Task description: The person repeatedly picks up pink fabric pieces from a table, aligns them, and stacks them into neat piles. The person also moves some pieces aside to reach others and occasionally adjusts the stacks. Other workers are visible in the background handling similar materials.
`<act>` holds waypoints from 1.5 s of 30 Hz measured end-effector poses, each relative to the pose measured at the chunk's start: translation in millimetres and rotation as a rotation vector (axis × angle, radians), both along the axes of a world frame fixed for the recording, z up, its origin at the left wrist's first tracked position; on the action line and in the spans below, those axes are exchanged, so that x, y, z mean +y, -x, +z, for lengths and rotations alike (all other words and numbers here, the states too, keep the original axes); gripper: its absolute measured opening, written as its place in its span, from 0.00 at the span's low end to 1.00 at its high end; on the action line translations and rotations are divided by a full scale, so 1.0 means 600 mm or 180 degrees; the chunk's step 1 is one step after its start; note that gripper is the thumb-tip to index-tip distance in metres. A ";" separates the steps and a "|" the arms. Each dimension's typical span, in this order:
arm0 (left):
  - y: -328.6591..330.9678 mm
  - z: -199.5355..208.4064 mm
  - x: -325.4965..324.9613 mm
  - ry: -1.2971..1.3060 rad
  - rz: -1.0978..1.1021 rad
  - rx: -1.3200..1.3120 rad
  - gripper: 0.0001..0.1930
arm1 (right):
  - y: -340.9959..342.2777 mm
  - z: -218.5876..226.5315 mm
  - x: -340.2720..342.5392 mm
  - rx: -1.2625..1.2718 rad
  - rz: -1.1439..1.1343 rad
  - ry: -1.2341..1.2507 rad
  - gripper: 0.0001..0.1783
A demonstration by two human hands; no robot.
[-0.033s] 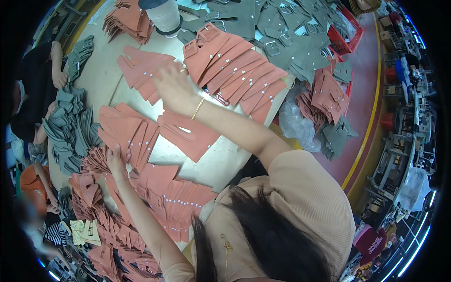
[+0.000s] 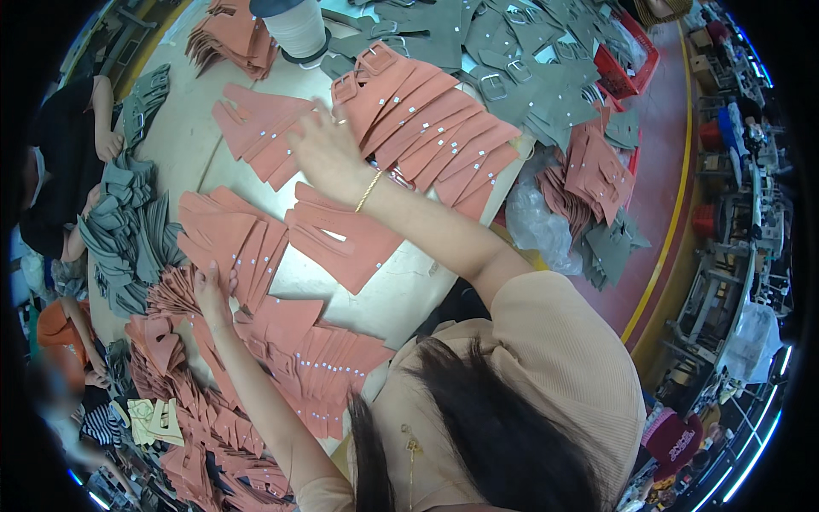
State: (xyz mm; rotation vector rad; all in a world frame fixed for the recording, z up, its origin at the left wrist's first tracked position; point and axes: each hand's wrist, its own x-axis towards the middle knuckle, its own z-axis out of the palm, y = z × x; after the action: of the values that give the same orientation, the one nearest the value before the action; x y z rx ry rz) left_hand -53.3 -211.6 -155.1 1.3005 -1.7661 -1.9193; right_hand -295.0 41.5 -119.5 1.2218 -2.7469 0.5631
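Observation:
My left hand (image 2: 212, 294) rests at the lower edge of a fanned stack of coral leather-like cut pieces (image 2: 235, 235), its thumb and fingers apart. Above the table my right hand (image 2: 328, 154) reaches between a small fan of coral pieces (image 2: 260, 128) and a larger fan of coral pieces with buckles (image 2: 426, 119). Its fingers are slightly blurred and apart, with nothing visible in them. Just below that wrist lies a single coral piece with a slot (image 2: 345, 247). More overlapping coral pieces (image 2: 316, 358) lie close to my body.
A white thread cone (image 2: 293, 30) stands at the back. Grey-green buckled pieces (image 2: 520, 77) cover the far right, beside a red basket (image 2: 627, 64). Grey-green strips (image 2: 128, 230) lie left, near a person in black (image 2: 68, 171). A plastic bag (image 2: 542, 213) hangs by the table's right edge.
My right hand has shifted slightly right and toward me, its fingers less blurred. My left hand and the stacks look unmoved.

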 end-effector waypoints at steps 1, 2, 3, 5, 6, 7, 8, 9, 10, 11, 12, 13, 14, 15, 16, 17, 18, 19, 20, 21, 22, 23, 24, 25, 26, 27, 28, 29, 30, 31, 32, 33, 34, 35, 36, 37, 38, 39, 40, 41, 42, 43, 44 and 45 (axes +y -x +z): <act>0.000 -0.001 0.001 0.0036 0.0007 -0.0030 0.13 | 0.009 0.005 0.018 0.0275 -0.0192 -0.0141 0.21; 0.001 -0.002 0.001 0.0071 0.0010 -0.0058 0.13 | 0.015 0.008 0.032 0.0254 -0.0284 -0.0056 0.22; 0.002 -0.003 0.000 0.0084 0.0007 -0.0071 0.13 | 0.017 0.010 0.045 0.0232 -0.0377 0.0027 0.24; 0.003 -0.005 -0.002 0.0098 0.0065 -0.0178 0.12 | 0.018 0.008 0.067 -0.0072 -0.0442 0.0120 0.29; 0.002 -0.005 -0.003 0.0108 0.0011 -0.0134 0.12 | 0.013 0.005 0.075 -0.0072 -0.0433 0.0106 0.29; 0.003 -0.006 -0.005 0.0110 0.0023 -0.0163 0.12 | 0.008 0.002 0.082 -0.0083 -0.0430 0.0057 0.30; 0.002 -0.006 -0.007 0.0112 0.0037 -0.0194 0.12 | 0.003 -0.001 0.088 -0.0097 -0.0424 0.0009 0.30; 0.001 -0.007 -0.008 0.0101 0.0024 -0.0152 0.13 | -0.002 -0.004 0.094 -0.0120 -0.0412 0.0025 0.30; 0.000 -0.008 -0.009 0.0088 0.0012 -0.0111 0.13 | -0.008 -0.006 0.099 -0.0144 -0.0399 0.0039 0.31; -0.001 -0.009 -0.010 0.0056 0.0060 -0.0119 0.13 | -0.013 -0.008 0.105 -0.0207 -0.0388 0.0012 0.31; -0.002 -0.011 -0.010 0.0065 0.0023 -0.0082 0.13 | -0.017 -0.009 0.111 -0.0226 -0.0352 0.0033 0.31; -0.002 -0.012 -0.011 0.0061 0.0044 -0.0089 0.13 | -0.022 -0.009 0.117 -0.0280 -0.0319 0.0018 0.31; -0.002 -0.013 -0.012 0.0055 0.0064 -0.0098 0.13 | -0.027 -0.008 0.123 -0.0353 -0.0296 -0.0042 0.31; -0.002 -0.014 -0.013 0.0040 0.0048 -0.0079 0.12 | -0.032 -0.007 0.129 -0.0385 -0.0309 -0.0072 0.30; -0.002 -0.014 -0.013 0.0026 0.0034 -0.0060 0.12 | -0.038 -0.005 0.134 -0.0436 -0.0327 -0.0145 0.30; -0.002 -0.014 -0.014 0.0002 0.0090 -0.0107 0.12 | -0.043 -0.003 0.139 -0.0487 -0.0344 -0.0218 0.30; -0.001 -0.014 -0.015 0.0025 0.0016 -0.0085 0.12 | -0.046 0.000 0.145 -0.0523 -0.0332 -0.0227 0.30; 0.000 -0.013 -0.015 0.0036 0.0012 -0.0134 0.11 | -0.050 0.002 0.151 -0.0563 -0.0320 -0.0240 0.29; 0.000 -0.012 -0.015 0.0050 0.0009 -0.0179 0.11 | -0.052 0.004 0.155 -0.0607 -0.0313 -0.0286 0.29; 0.000 -0.011 -0.015 0.0048 0.0006 -0.0184 0.11 | -0.054 0.006 0.159 -0.0620 -0.0301 -0.0262 0.29; 0.000 -0.010 -0.014 0.0046 0.0005 -0.0188 0.11 | -0.056 0.007 0.161 -0.0640 -0.0294 -0.0275 0.29; 0.000 -0.009 -0.014 0.0040 0.0048 -0.0228 0.10 | -0.058 0.008 0.164 -0.0661 -0.0289 -0.0313 0.29; 0.001 -0.009 -0.013 0.0049 0.0012 -0.0184 0.11 | -0.060 0.009 0.167 -0.0680 -0.0283 -0.0301 0.29; 0.001 -0.008 -0.012 0.0054 0.0019 -0.0175 0.11 | -0.062 0.008 0.169 -0.0699 -0.0280 -0.0314 0.29; 0.001 -0.008 -0.012 0.0040 0.0043 -0.0183 0.11 | -0.064 0.008 0.171 -0.0682 -0.0278 -0.0317 0.30; 0.001 -0.008 -0.012 0.0055 0.0003 -0.0170 0.11 | -0.066 0.007 0.174 -0.0675 -0.0286 -0.0320 0.30; 0.001 -0.008 -0.012 0.0051 -0.0020 -0.0174 0.11 | -0.068 0.005 0.177 -0.0634 -0.0294 -0.0312 0.30; 0.001 -0.008 -0.013 0.0050 0.0012 -0.0233 0.11 | -0.070 0.004 0.179 -0.0618 -0.0305 -0.0343 0.30; 0.001 -0.008 -0.013 0.0056 -0.0036 -0.0191 0.11 | -0.071 0.002 0.182 -0.0598 -0.0290 -0.0315 0.30; 0.001 -0.008 -0.014 0.0066 -0.0029 -0.0204 0.12 | -0.073 0.000 0.185 -0.0603 -0.0279 -0.0326 0.30; 0.001 -0.009 -0.014 0.0074 -0.0021 -0.0216 0.12 | -0.074 -0.001 0.189 -0.0609 -0.0268 -0.0337 0.31; 0.001 -0.009 -0.014 0.0076 -0.0017 -0.0213 0.12 | -0.075 -0.002 0.193 -0.0618 -0.0252 -0.0284 0.28; 0.000 -0.010 -0.015 0.0077 -0.0012 -0.0209 0.12 | -0.077 -0.003 0.196 -0.0625 -0.0235 -0.0232 0.26; 0.000 -0.010 -0.015 0.0074 0.0041 -0.0238 0.12 | -0.079 -0.004 0.200 -0.0613 -0.0217 -0.0160 0.25; 0.000 -0.011 -0.015 0.0076 0.0006 -0.0205 0.12 | -0.081 -0.004 0.203 -0.0624 -0.0227 -0.0167 0.24; 0.000 -0.012 -0.015 0.0074 0.0021 -0.0205 0.12 | -0.084 -0.004 0.206 -0.0617 -0.0235 -0.0155 0.24; -0.001 -0.012 -0.016 0.0076 0.0069 -0.0237 0.13 | -0.086 -0.004 0.209 -0.0611 -0.0244 -0.0143 0.23; -0.001 -0.013 -0.016 0.0062 0.0033 -0.0199 0.13 | -0.089 -0.004 0.212 -0.0604 -0.0253 -0.0243 0.25; -0.001 -0.014 -0.017 0.0052 0.0028 -0.0192 0.13 | -0.091 -0.004 0.216 -0.0599 -0.0265 -0.0342 0.27; -0.001 -0.014 -0.019 0.0043 0.0020 -0.0185 0.13 | -0.093 -0.004 0.219 -0.0590 -0.0278 -0.0445 0.29; -0.002 -0.015 -0.020 0.0030 0.0009 -0.0187 0.13 | -0.095 -0.004 0.223 -0.0597 -0.0268 -0.0485 0.29; -0.002 -0.015 -0.021 0.0016 0.0001 -0.0190 0.13 | -0.097 -0.005 0.226 -0.0600 -0.0254 -0.0531 0.29; -0.003 -0.016 -0.023 0.0002 -0.0003 -0.0193 0.13 | -0.100 -0.005 0.230 -0.0603 -0.0236 -0.0577 0.29; -0.003 -0.016 -0.024 -0.0015 -0.0003 -0.0194 0.13 | -0.102 -0.005 0.233 -0.0605 -0.0234 -0.0581 0.28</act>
State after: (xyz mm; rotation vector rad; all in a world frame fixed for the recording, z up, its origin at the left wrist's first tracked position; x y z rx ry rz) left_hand -51.3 -225.8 -165.0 1.3739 -1.7922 -1.9047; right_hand -234.0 181.4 -122.5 1.1502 -3.0478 0.4515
